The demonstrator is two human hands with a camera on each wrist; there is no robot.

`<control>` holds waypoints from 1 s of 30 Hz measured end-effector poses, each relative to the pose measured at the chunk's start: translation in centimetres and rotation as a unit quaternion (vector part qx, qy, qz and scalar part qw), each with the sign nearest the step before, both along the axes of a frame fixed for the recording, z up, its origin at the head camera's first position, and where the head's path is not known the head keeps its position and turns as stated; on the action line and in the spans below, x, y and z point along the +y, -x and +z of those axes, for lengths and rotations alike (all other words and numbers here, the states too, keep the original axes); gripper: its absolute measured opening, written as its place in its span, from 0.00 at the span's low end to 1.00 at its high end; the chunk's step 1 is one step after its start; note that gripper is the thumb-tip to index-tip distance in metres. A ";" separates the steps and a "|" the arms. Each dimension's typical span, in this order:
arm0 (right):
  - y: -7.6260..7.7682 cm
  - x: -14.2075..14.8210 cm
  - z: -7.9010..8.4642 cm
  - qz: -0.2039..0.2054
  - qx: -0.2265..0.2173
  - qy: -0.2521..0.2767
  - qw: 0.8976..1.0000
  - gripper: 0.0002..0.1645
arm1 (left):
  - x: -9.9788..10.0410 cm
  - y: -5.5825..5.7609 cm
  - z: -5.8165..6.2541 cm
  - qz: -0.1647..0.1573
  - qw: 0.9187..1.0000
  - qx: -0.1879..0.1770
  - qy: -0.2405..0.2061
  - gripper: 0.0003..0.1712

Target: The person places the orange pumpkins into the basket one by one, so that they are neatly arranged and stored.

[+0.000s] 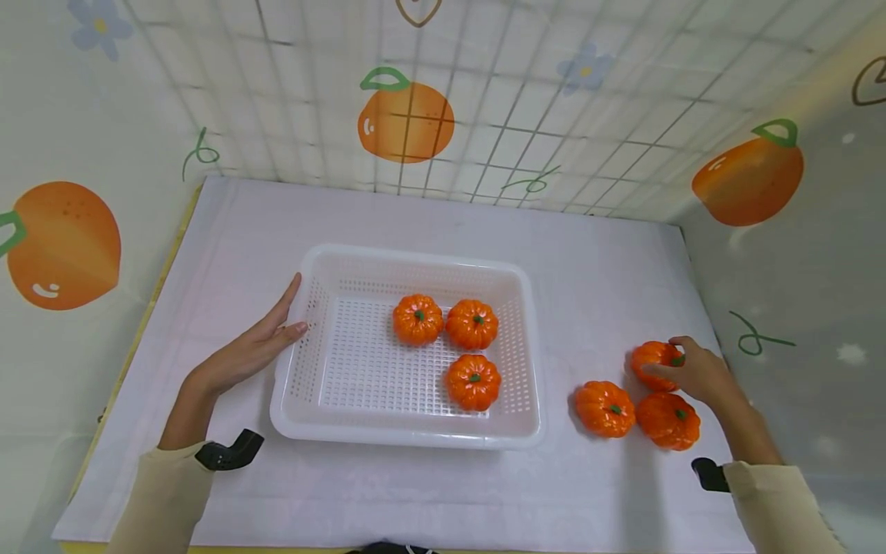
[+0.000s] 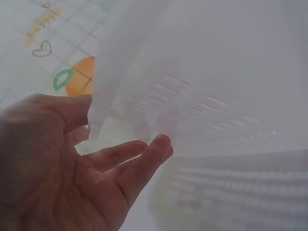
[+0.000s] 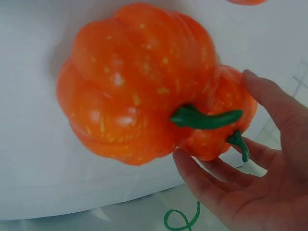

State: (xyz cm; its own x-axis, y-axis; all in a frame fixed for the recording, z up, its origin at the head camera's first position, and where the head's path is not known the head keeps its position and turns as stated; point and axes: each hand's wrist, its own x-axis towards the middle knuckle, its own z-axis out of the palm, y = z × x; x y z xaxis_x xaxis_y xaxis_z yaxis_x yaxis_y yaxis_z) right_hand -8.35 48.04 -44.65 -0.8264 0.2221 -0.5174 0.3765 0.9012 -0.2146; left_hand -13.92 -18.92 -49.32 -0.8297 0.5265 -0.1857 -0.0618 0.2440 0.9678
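A white perforated plastic basket (image 1: 408, 435) stands on the table with three small orange pumpkins inside, one of them a front pumpkin (image 1: 473, 382). My left hand (image 1: 252, 350) is at the basket's left side, its fingers extended along the rim. In the left wrist view, the fingertips (image 2: 161, 144) lie against the pale basket wall. At the right, my right hand (image 1: 699, 373) holds the far pumpkin (image 1: 651, 364) between thumb and fingers. Close by sit a second pumpkin (image 1: 667, 421), large in the right wrist view, and a third pumpkin (image 1: 604, 409) to its left.
A white cloth (image 1: 429, 492) covers the table. Behind it hangs a pale curtain (image 1: 311, 92) printed with oranges, over a wire grid. Another printed sheet (image 1: 796, 292) borders the right edge. Black wrist devices are strapped near both sleeves.
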 end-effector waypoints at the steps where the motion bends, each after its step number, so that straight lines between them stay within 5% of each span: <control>1: 0.0 -0.1 0.0 -0.003 -0.001 0.001 1.000 0.59 | 0.0 0.0 0.0 0.000 1.000 0.000 -0.001 0.42; 14: 0.0 -0.6 0.3 -0.002 0.009 0.007 1.000 0.57 | 0.1 0.0 0.0 0.003 1.000 -0.005 0.003 0.42; 23: 0.9 -2.0 0.8 0.013 0.064 -0.008 0.998 0.53 | 0.1 0.0 0.1 0.004 1.000 -0.004 0.006 0.42; 30: 2.3 -3.7 2.7 0.038 0.108 -0.005 0.993 0.50 | 0.1 0.0 0.2 0.003 1.000 -0.004 0.005 0.42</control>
State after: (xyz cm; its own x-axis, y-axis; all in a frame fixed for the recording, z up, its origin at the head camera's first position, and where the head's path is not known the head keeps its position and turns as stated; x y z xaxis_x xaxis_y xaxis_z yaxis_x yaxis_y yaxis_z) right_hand -10.69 44.37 -41.96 -0.9324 0.1599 -0.3242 0.2542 0.9277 -0.2733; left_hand -13.89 -18.84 -49.14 -0.8308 0.5199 -0.1986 -0.0717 0.2539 0.9646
